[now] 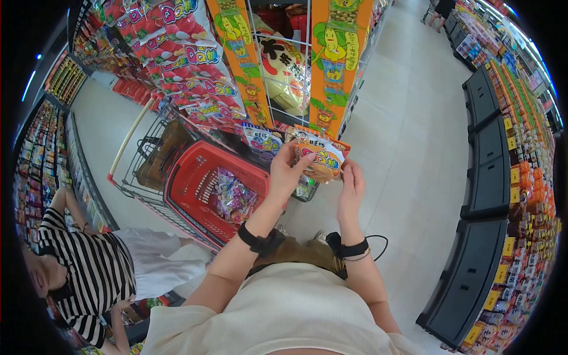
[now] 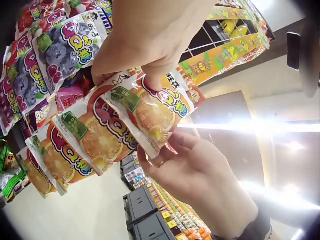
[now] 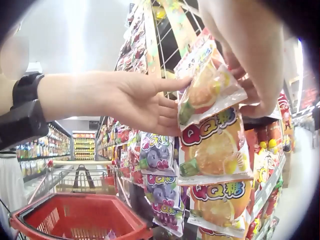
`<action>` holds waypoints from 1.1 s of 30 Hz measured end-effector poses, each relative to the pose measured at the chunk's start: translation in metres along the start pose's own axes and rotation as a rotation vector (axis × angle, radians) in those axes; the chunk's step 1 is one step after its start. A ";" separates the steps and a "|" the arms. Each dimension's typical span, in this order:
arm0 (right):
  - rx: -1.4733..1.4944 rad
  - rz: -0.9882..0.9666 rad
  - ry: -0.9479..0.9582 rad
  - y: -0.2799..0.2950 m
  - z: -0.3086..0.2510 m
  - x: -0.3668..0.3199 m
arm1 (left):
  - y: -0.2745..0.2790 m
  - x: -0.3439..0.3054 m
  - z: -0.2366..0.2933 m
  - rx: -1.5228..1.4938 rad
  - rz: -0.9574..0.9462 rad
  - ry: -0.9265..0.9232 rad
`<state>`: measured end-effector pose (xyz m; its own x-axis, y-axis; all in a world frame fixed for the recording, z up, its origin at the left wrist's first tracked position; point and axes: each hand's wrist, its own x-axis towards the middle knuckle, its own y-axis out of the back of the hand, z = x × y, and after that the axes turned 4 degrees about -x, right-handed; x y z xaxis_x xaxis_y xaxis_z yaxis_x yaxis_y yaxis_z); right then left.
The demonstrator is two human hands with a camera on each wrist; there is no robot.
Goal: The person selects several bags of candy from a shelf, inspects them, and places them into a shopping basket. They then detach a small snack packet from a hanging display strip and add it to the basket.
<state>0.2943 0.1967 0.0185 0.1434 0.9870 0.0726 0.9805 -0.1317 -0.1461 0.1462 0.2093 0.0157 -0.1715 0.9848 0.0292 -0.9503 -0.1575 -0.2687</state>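
An orange-fruit QQ gummy candy packet [image 1: 319,155] tops a hanging strip of matching packets [image 3: 212,147]. My left hand [image 1: 288,170] pinches its side, thumb across the printed front and fingers behind. At its other edge, my right hand [image 1: 351,184] holds the lower corner between thumb and fingers, as the left wrist view shows. Blueberry gummy packets [image 2: 67,47] hang beside the strip. In the right wrist view, my left hand [image 3: 127,97] comes in from the left and my right hand [image 3: 250,55] from the upper right.
A red basket [image 1: 177,171] with purple candy bags [image 1: 232,195] sits in a metal cart [image 1: 148,204] on my left. Lychee-type gummy strips [image 1: 171,53] cover the rack ahead. A person in a striped shirt [image 1: 89,266] stands left; shelves and dark cabinets [image 1: 488,154] line the right.
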 end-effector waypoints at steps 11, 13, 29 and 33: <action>-0.042 -0.054 -0.001 0.009 0.006 0.006 | 0.003 0.002 0.011 -0.032 -0.045 -0.084; -0.083 -0.032 0.003 0.009 0.008 0.006 | 0.003 0.002 0.012 -0.035 -0.057 -0.098; -0.281 0.102 0.086 -0.004 -0.002 0.000 | 0.003 -0.002 0.010 -0.113 -0.054 -0.123; -0.252 0.064 0.183 -0.004 0.003 -0.002 | 0.006 -0.001 0.004 -0.095 -0.049 -0.122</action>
<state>0.2894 0.1958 0.0160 0.2049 0.9460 0.2511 0.9679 -0.2339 0.0915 0.1398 0.2075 0.0178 -0.1612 0.9739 0.1598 -0.9305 -0.0960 -0.3535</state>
